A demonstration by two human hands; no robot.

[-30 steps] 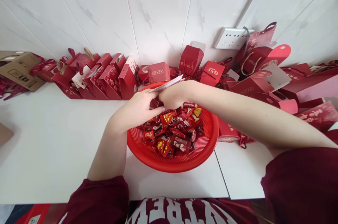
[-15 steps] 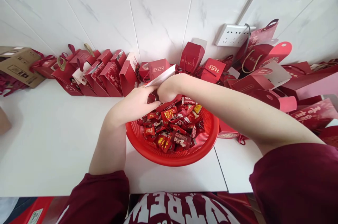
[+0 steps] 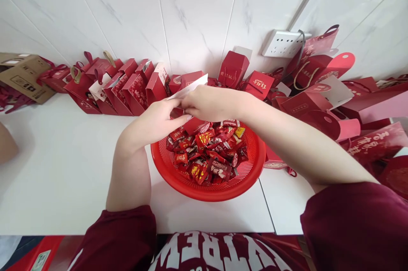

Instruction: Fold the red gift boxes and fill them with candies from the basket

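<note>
A red gift box with a raised white flap [image 3: 194,85] is over the far rim of a red mesh basket [image 3: 208,194]. My left hand [image 3: 159,121] holds the box from its left side, thumb across the near face. At the box's opening is my right hand [image 3: 200,103], its fingers bent together beside the left fingertips; whether anything is pinched in them is hidden. Wrapped candies [image 3: 207,152] in red and gold fill the basket below both hands.
Closed red boxes [image 3: 135,88] stand in a row at the left by the wall. A cardboard box [image 3: 27,77] is farther left. More red boxes [image 3: 301,101] crowd the right, below a power strip [image 3: 283,44]. Another person's arm [image 3: 7,143] shows at the left edge.
My right hand has risen out of the box opening and shifted slightly left. The box and my left hand have also moved a little left. The other person's arm reaches farther into view.
</note>
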